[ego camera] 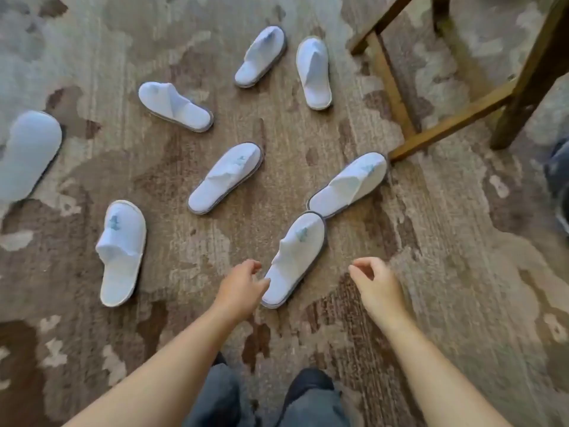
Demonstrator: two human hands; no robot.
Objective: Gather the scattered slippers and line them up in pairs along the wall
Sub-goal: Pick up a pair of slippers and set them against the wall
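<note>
Both hands (238,288) (377,286) flank nearest slipper (295,257), bare carpet (462,257) rightward

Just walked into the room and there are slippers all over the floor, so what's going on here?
A person is standing over eight white slippers scattered on a patterned carpet, beside the legs of a wooden chair. Both hands are reaching down toward the nearest slipper. The left hand is at its heel edge, though contact isn't clear; the right hand hangs just beside it, fingers loosely curled and holding nothing. Nothing is lifted or paired yet, and no wall is in view.
</note>
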